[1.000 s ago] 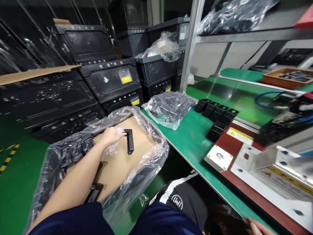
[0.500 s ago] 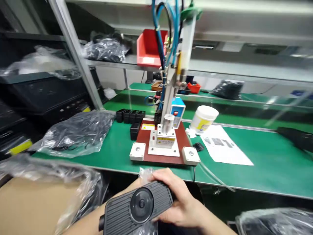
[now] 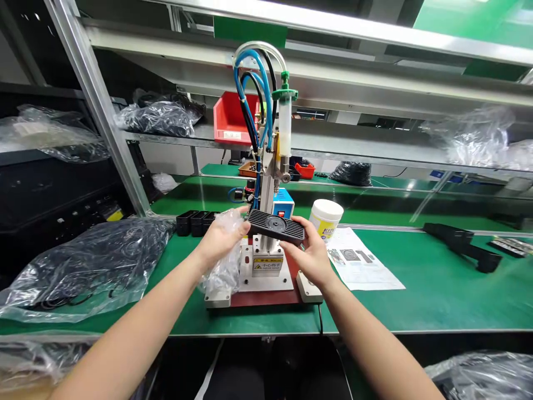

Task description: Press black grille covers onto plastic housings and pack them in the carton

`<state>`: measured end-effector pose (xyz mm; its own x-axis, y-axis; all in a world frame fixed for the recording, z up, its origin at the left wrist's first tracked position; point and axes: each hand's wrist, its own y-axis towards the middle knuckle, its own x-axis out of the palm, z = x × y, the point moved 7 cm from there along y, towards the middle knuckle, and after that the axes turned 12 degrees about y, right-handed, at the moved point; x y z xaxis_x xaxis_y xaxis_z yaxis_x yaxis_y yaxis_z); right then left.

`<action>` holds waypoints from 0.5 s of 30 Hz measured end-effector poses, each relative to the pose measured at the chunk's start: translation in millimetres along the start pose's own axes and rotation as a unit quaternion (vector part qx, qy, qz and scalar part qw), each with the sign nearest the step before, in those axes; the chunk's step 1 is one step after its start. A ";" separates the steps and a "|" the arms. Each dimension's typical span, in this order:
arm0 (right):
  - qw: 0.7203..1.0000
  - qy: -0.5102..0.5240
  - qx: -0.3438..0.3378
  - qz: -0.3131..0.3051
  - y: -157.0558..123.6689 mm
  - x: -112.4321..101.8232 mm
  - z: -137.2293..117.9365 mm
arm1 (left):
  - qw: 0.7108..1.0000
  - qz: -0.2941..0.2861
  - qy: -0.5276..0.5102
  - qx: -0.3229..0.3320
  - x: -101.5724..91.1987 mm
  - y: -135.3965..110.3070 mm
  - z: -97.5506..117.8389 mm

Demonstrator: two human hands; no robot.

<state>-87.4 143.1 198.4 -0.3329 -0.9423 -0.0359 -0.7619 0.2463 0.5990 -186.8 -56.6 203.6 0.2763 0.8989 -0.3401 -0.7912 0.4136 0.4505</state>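
A black ribbed plastic housing [image 3: 257,221] with a round recess in its top is held tilted in front of the press-like bench machine [image 3: 267,264]. My right hand [image 3: 313,254] grips its right end between thumb and fingers. At the left end, my left hand [image 3: 220,240] is closed on the housing, thumb at the near edge. A crumpled clear plastic bag [image 3: 225,272] hangs from this same hand, over the left side of the machine's base. Behind the housing rises the machine's column, with a clear syringe [image 3: 285,125] and blue tubes [image 3: 253,55].
Small black boxes [image 3: 187,223] stand left of the machine; a bagged bundle [image 3: 95,261] lies farther left. To the right are a white tub [image 3: 327,214], a printed sheet [image 3: 370,269] and black parts [image 3: 462,244]. A red bin [image 3: 229,119] sits on the shelf.
The housing has moved up and forward from the table's front edge to before the machine, with both hands on it. The view has lifted, showing more shelf.
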 end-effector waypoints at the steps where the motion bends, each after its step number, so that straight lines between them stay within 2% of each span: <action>1: 1.000 -0.010 0.006 -0.007 8.2 2.4 3.9 | 1.000 -0.014 -0.013 0.001 4.6 13.2 -1.6; 3: 0.999 -0.028 0.015 -0.015 20.1 3.6 11.2 | 0.997 -0.043 -0.062 -0.013 14.5 32.8 -9.5; 6: 0.998 -0.043 0.028 -0.038 27.3 3.2 21.6 | 0.991 -0.042 -0.125 -0.033 23.1 45.8 -24.5; 10: 0.995 -0.037 0.049 -0.082 23.2 5.3 33.1 | 0.985 -0.030 -0.157 -0.070 35.1 41.6 -43.7; 15: 0.995 -0.028 0.050 -0.078 18.7 3.5 42.0 | 0.976 -0.001 -0.179 -0.126 48.7 31.9 -56.0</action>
<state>-126.2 154.0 175.8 -0.2333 -0.9577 -0.1684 -0.8577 0.1211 0.4996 -229.2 -7.8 155.1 0.4150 0.9098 -0.0096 -0.8871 0.4069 0.2178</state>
